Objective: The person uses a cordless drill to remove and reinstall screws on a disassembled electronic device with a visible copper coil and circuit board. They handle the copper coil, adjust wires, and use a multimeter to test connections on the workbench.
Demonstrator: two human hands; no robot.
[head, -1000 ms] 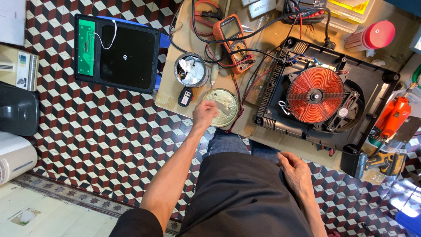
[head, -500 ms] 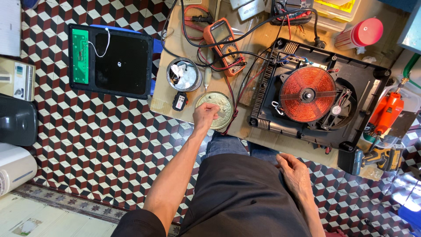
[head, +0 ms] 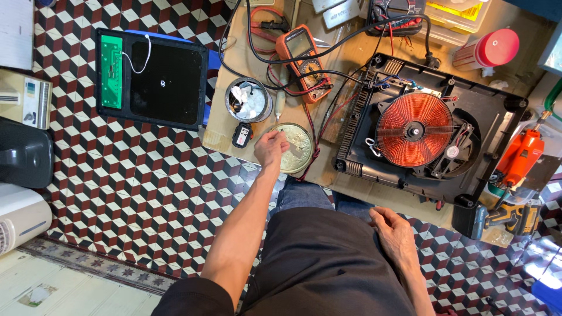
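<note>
The left hand (head: pixel 271 147) reaches out to the shallow round tin (head: pixel 294 147) at the near edge of the bench (head: pixel 231 126), fingers bent over its rim and touching it; whether the grip has closed on anything inside I cannot tell. The tin sits just beside a small black block (head: pixel 242 135), near a taller round can (head: pixel 249 100) and an orange multimeter (head: pixel 303 62). The right hand (head: pixel 396 236) rests loosely open on the lap, holding nothing. Judging by this, the step in hand is picking from the tin, which calls for a fine pinch.
</note>
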